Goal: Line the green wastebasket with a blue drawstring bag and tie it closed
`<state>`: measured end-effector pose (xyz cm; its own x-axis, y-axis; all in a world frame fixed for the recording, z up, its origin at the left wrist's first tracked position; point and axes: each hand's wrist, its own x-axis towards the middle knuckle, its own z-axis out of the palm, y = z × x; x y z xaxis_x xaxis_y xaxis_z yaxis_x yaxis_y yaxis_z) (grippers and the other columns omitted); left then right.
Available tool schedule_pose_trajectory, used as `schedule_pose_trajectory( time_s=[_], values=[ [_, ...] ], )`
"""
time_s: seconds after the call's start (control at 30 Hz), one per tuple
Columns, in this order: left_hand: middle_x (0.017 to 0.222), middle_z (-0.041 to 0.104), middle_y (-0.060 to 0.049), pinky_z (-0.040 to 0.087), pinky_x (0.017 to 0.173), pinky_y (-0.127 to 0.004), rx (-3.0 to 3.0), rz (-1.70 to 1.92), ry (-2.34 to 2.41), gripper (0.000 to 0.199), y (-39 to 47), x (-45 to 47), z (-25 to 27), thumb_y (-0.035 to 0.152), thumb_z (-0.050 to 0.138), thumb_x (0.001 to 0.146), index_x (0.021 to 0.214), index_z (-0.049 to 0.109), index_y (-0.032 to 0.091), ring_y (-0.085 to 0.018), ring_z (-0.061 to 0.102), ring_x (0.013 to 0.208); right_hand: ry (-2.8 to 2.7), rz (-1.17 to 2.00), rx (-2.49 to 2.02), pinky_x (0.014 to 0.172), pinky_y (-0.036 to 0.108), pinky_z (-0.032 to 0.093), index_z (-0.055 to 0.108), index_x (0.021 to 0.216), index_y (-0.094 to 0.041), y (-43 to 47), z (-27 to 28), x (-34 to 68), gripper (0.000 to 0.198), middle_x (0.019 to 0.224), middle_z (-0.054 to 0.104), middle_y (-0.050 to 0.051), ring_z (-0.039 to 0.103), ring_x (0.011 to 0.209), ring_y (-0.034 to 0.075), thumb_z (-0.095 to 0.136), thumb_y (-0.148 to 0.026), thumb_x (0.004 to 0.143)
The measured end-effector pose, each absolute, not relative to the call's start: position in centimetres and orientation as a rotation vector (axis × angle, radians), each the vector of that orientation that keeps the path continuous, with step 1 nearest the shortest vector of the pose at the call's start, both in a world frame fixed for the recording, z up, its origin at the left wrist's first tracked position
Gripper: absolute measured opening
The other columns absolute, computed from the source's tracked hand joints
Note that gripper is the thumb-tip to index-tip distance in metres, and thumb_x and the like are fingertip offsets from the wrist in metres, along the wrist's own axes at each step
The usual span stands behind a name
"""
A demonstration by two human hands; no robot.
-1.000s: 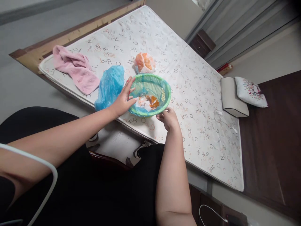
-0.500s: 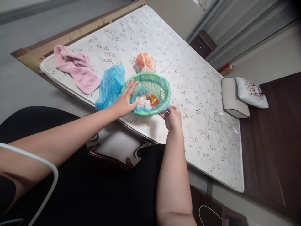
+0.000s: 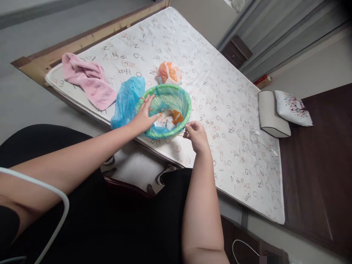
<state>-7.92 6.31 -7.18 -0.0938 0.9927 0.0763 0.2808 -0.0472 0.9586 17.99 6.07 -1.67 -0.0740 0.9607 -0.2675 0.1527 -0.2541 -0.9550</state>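
Observation:
A green mesh basket (image 3: 189, 106) stands near the mattress edge in the head view, a thin blue plastic bag (image 3: 155, 132) lining it and folded over its rim. White and orange crumpled pieces (image 3: 172, 119) lie inside. My left hand (image 3: 143, 115) rests on the basket's left rim with fingers spread, a red string-like loop (image 3: 142, 99) beside its fingertips. Close to the front right rim is my right hand (image 3: 196, 135), its thumb and fingers pinched together; whatever is between them is too small to make out. Against the basket's left side sits a puffed blue plastic bag (image 3: 128, 101).
Behind the basket lies an orange-and-white wrapped bundle (image 3: 169, 72). A pink towel (image 3: 89, 79) is spread at the left of the letter-printed mattress (image 3: 236, 146). A beige bolster (image 3: 272, 113) and a floral pillow (image 3: 293, 108) lie to the right. A white cable (image 3: 59, 194) crosses lower left.
The basket has shifted left, and my left hand has moved slightly left with it. My right hand has turned a little, and a gap shows between most of it and the rim.

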Motion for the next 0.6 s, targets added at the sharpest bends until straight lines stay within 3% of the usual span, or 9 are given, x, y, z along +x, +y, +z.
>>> schedule_pose_trajectory(
  time_s=[0.07, 0.13, 0.23, 0.33, 0.6],
  values=[
    [0.176, 0.020, -0.011, 0.038, 0.123, -0.053, 1.413, 1.162, 1.479, 0.091, 6.1, -7.8, -6.8, 0.029, 0.076, 0.084, 0.165, 0.034, 0.031, -0.038, 0.040, 0.153, -1.284, 1.396, -1.423, 0.062, 0.027, 0.053, 0.056, 0.084, -0.024, 6.0, -1.7, 17.7, 0.017, 0.072, 0.054, -0.007, 0.056, 0.060, 0.010, 0.072, -0.029, 0.082],
    [0.170, 0.036, -0.013, 0.039, 0.123, -0.053, 1.467, 1.115, 1.462, 0.081, 5.6, -7.7, -6.4, 0.031, 0.073, 0.086, 0.161, 0.042, 0.028, -0.036, 0.049, 0.146, -1.351, 1.357, -1.414, 0.064, 0.026, 0.053, 0.057, 0.090, -0.025, 5.9, -1.9, 17.5, 0.017, 0.081, 0.057, -0.006, 0.058, 0.065, 0.010, 0.072, -0.026, 0.081],
    [0.153, 0.058, -0.012, 0.035, 0.125, -0.050, 1.690, 0.979, 1.289, 0.058, 4.7, -7.3, -5.8, 0.040, 0.073, 0.089, 0.143, 0.062, 0.024, -0.034, 0.053, 0.143, -1.491, 1.300, -1.439, 0.066, 0.026, 0.051, 0.060, 0.102, -0.027, 5.7, -2.4, 17.0, 0.032, 0.092, 0.060, -0.005, 0.057, 0.070, 0.010, 0.079, -0.025, 0.077],
    [0.151, 0.061, -0.011, 0.034, 0.126, -0.048, 1.881, 0.816, 1.058, 0.060, 3.7, -6.6, -5.6, 0.045, 0.083, 0.080, 0.136, 0.068, 0.026, -0.036, 0.053, 0.144, -1.531, 1.264, -1.428, 0.068, 0.025, 0.048, 0.059, 0.104, -0.027, 5.5, -2.7, 16.3, 0.042, 0.092, 0.061, -0.005, 0.054, 0.072, 0.011, 0.085, -0.024, 0.071],
    [0.142, 0.069, -0.006, 0.042, 0.119, -0.043, 1.819, 0.698, 1.093, 0.045, 3.2, -6.0, -5.8, 0.033, 0.074, 0.087, 0.131, 0.071, 0.032, -0.033, 0.062, 0.135, -1.796, 1.094, -1.482, 0.070, 0.031, 0.046, 0.059, 0.078, -0.025, 5.7, -3.2, 15.3, 0.013, 0.080, 0.062, -0.002, 0.054, 0.072, 0.015, 0.069, -0.025, 0.085]
  ],
)
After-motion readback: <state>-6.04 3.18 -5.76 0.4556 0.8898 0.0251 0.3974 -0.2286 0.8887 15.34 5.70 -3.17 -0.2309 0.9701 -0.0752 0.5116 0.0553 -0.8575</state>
